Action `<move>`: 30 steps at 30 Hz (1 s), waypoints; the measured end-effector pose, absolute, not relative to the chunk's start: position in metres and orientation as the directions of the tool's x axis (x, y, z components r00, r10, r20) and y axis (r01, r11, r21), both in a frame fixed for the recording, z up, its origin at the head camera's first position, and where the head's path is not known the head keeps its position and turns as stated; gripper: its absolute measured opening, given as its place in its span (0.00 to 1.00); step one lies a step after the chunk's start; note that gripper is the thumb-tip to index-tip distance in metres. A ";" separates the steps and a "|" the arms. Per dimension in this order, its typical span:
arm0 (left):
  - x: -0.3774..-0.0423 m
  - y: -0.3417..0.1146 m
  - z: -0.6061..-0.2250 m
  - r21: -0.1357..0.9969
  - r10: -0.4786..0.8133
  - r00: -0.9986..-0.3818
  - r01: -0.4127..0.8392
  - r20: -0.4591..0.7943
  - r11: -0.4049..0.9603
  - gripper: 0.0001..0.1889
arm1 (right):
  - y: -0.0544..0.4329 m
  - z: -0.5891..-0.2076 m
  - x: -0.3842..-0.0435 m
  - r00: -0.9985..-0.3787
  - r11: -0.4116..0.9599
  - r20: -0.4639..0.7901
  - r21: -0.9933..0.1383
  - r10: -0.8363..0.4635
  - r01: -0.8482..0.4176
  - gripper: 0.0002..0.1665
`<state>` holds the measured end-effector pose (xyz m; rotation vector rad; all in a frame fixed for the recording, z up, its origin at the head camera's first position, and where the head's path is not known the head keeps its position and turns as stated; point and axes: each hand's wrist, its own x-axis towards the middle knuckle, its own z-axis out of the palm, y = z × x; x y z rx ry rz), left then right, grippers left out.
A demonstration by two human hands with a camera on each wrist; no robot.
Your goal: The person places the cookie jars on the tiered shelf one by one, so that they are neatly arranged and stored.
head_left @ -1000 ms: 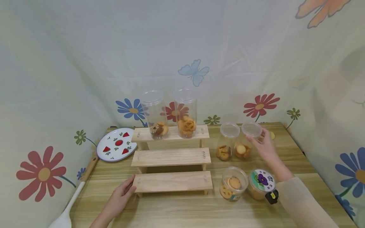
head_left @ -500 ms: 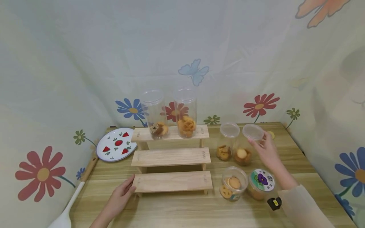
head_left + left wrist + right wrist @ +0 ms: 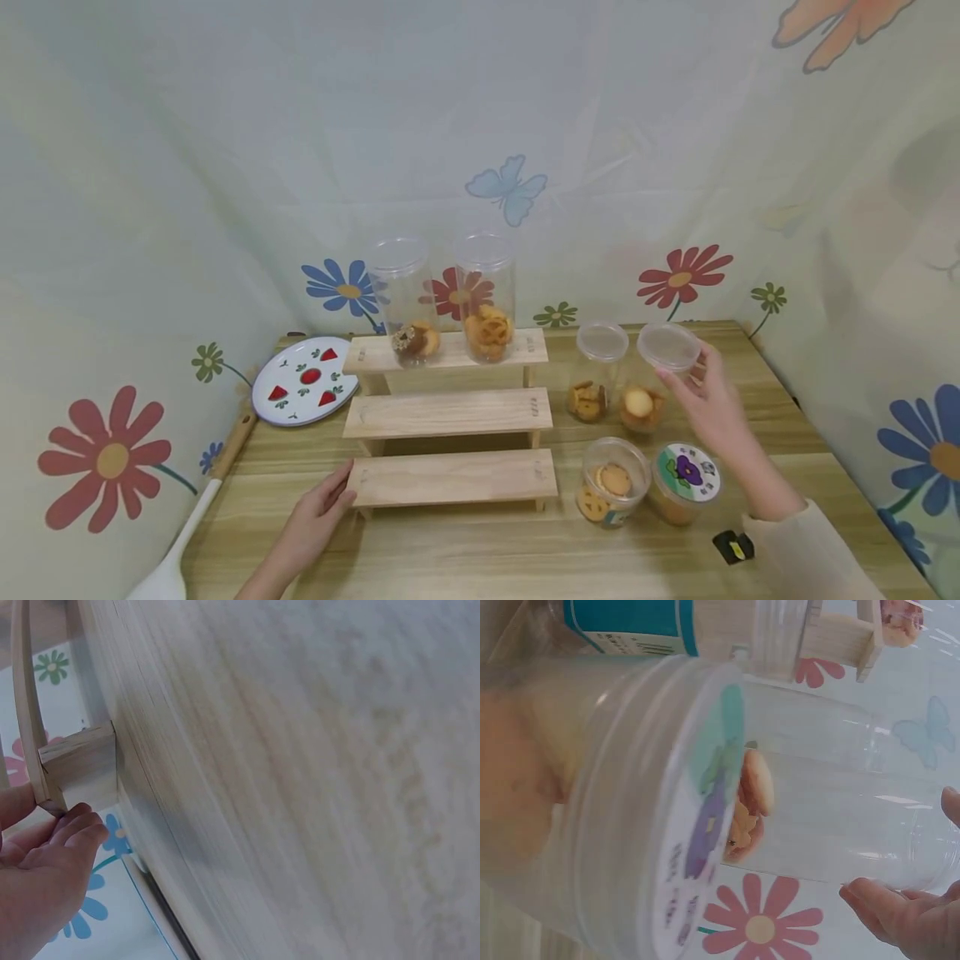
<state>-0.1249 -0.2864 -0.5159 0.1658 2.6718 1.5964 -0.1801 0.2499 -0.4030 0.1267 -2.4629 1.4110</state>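
My left hand (image 3: 318, 512) pinches the left end of the lowest board of a three-step wooden stand (image 3: 453, 479); the left wrist view shows the thumb and the fingers of that hand (image 3: 49, 877) on opposite faces of the board. Near its lid, my right hand (image 3: 712, 408) grips a tall clear cookie jar (image 3: 669, 346) with a few cookies at the bottom. Seen from the right wrist, the fingers (image 3: 881, 900) touch the jar's side below the lid. Two similar jars, one with chocolate-coated cookies (image 3: 415, 342) and one with pretzel-shaped cookies (image 3: 489, 329), stand on the top step.
Another tall jar (image 3: 600, 375) stands just left of the held one. In front are a short cookie jar (image 3: 613, 483) and a jar with a flower-printed lid (image 3: 686, 483). A strawberry plate (image 3: 300, 392) and a white spatula (image 3: 176, 558) lie at the left.
My right hand has drawn the tall cookie jar slightly right and toward me. The left hand keeps its place on the stand.
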 end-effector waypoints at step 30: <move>-0.124 -0.286 -0.516 0.877 0.099 -0.994 0.080 0.037 0.474 0.26 | 0.209 -0.360 -0.129 -0.868 0.506 0.496 -0.755 0.025 -0.417 0.37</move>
